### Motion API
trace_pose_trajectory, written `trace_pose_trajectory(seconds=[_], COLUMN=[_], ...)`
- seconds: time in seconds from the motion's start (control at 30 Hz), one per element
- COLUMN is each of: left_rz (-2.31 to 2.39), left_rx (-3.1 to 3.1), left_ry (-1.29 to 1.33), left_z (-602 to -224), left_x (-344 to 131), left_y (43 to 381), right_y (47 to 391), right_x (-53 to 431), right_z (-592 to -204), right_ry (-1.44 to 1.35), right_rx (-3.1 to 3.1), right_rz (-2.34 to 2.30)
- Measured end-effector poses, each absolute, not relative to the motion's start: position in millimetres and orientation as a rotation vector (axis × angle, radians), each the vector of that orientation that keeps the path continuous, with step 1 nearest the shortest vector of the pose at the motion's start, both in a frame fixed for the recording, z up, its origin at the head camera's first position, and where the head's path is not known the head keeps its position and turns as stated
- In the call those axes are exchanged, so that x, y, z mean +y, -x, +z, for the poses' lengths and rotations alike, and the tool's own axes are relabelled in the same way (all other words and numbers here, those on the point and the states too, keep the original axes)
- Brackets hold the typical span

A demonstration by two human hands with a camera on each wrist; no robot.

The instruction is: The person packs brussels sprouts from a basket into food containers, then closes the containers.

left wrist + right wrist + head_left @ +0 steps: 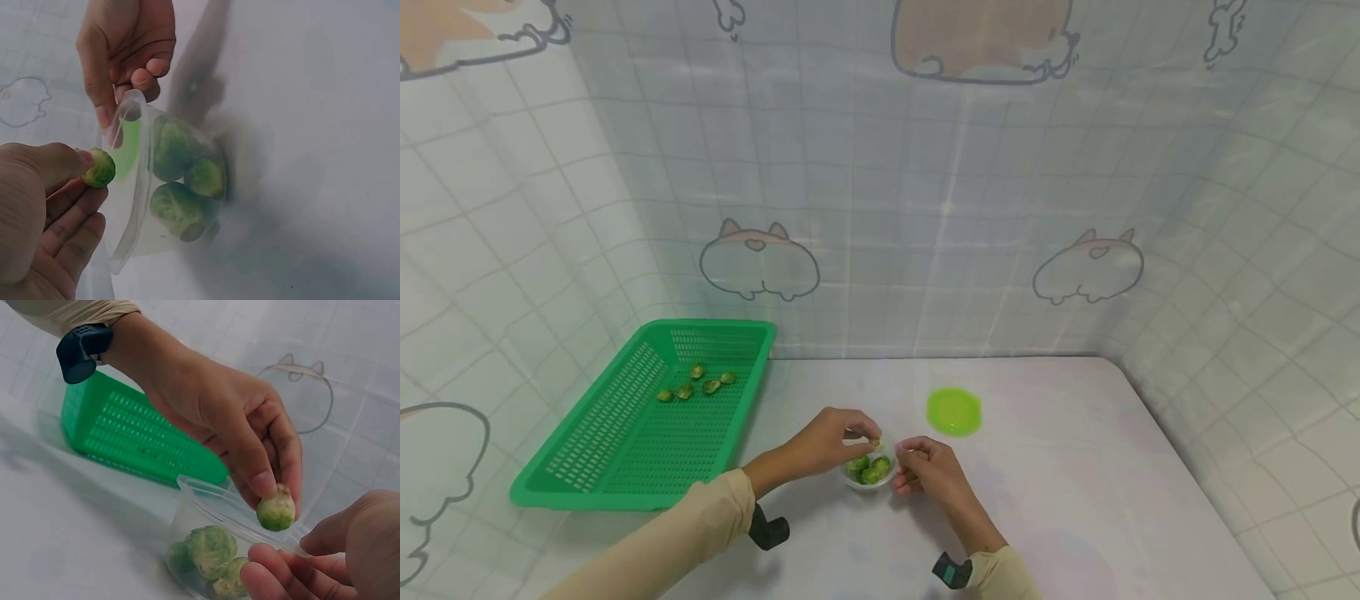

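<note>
My left hand (831,442) pinches a Brussels sprout (275,511) between thumb and fingers, just over the rim of a clear plastic bowl (134,206). Several more sprouts (178,209) lie inside the bowl, seen through its wall. At the bowl's right side my right hand (928,471) grips the rim, thumb at the top edge and fingers curled below it, as the right wrist view shows. The bowl stands on the white table.
A green perforated basket (745,433) stands at the left with several sprouts (685,391) toward its far end. Behind the bowl, to the right, lies a bright green lid (954,412). Tile-patterned sheeting (880,208) encloses the table at the back and sides.
</note>
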State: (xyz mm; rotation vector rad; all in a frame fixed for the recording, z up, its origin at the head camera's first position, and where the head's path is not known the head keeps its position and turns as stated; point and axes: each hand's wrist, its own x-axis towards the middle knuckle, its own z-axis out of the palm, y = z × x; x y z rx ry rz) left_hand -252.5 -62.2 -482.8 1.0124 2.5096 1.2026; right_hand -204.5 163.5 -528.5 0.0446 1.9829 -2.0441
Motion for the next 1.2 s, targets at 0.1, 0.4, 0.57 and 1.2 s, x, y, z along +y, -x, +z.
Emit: trace_pose_trajectory(seconds=[0.1,0.4,0.57,1.2], left_rz=[1.151,1.019,0.962,0.842], left_rx=[2.532,2.571,2.599,2.681], left_ry=[-1.027,-1.058,-1.088,-1.006], left_z=[-484.5,-487.2,-486.6,-485.9], left_x=[-60.0,-56.2,-54.6,-44.1], left_y=[252.2,251.2,249.9,250.6], right_y=[204.9,205.4,204.6,204.5], right_x=[163.5,162.5,162.9,163.3], right_z=[-529.7,-531.2,-530.7,-530.4], right_ry=[-0.041,-0.047,-0.042,-0.037], right_rx=[1.976,1.985,1.988,2.000], right_rz=[-2.050,-2.048,-2.047,-2.043])
